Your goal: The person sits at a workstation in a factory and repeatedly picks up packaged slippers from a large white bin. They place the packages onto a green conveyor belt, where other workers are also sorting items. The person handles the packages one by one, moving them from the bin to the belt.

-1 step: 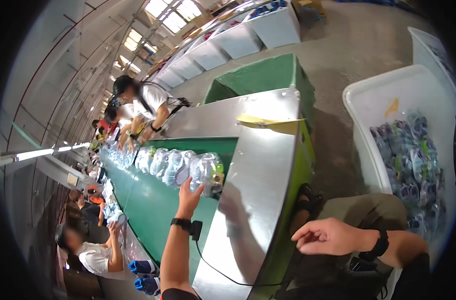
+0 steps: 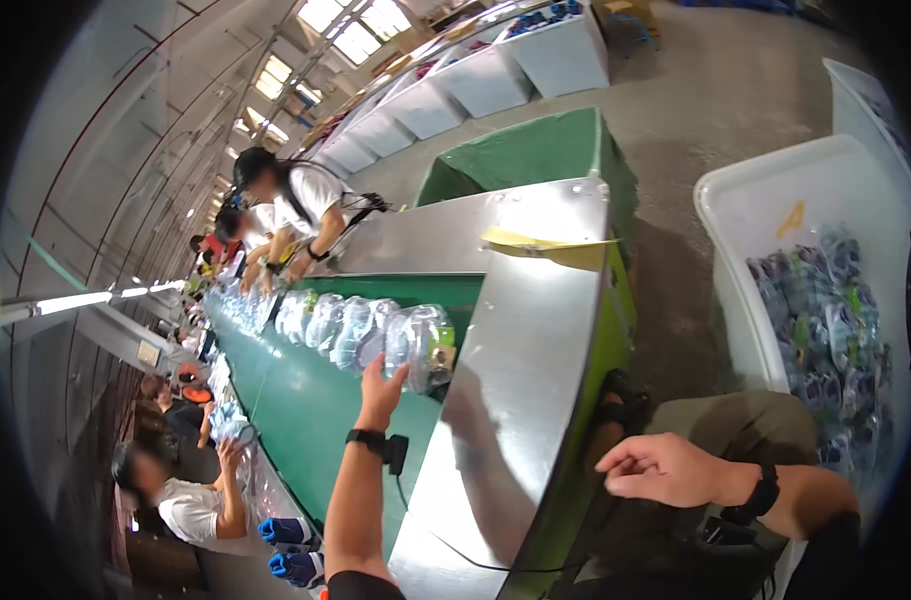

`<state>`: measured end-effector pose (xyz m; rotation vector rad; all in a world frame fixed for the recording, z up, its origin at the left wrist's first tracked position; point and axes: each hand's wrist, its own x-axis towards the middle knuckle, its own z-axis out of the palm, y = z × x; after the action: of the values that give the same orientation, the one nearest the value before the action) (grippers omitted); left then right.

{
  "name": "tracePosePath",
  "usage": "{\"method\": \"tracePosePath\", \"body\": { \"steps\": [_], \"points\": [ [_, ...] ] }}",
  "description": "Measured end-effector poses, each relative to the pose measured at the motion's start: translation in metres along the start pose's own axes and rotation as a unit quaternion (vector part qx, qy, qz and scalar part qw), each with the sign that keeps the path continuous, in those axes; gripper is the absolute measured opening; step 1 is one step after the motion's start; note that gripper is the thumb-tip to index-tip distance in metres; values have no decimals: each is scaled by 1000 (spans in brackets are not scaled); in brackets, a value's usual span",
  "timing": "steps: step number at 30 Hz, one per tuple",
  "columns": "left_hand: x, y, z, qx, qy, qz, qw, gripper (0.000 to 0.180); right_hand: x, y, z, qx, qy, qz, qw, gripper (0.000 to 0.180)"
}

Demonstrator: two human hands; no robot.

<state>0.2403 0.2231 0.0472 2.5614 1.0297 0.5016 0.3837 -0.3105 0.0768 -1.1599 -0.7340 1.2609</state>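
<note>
While the person's arms come in from the lower edge, the scene reads as follows.

Left hand: the left hand [image 2: 379, 388] reaches up over the green conveyor belt [image 2: 305, 400], fingers spread and laid against the nearest clear plastic packet [image 2: 420, 345]; it touches the packet's lower edge and is not closed around it.
Packets: a row of clear packets [image 2: 330, 322] lies on the belt, each touching the next, running from the hand away toward the far workers.
Right hand: the right hand [image 2: 665, 468] hovers above the person's lap, beside the metal end cover [image 2: 520, 340], fingers loosely curled and holding nothing.
Wrists: a black band sits on each wrist.
White bin: a white bin [image 2: 765, 200] at the right holds many packed items.
Others: a person in a white shirt [image 2: 305, 205] leans over the belt on the far side; another sits at lower left.
</note>
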Motion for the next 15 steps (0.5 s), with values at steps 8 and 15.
{"method": "tracePosePath", "body": {
  "steps": [8,15],
  "points": [
    [26,-51,54,-266,-6,-273,924,75,0,16,-12,-168,64,-30,983,34],
    [-26,-2,37,-420,-20,-263,868,36,-1,28,0,-346,70,-106,930,37]
  ]
}}
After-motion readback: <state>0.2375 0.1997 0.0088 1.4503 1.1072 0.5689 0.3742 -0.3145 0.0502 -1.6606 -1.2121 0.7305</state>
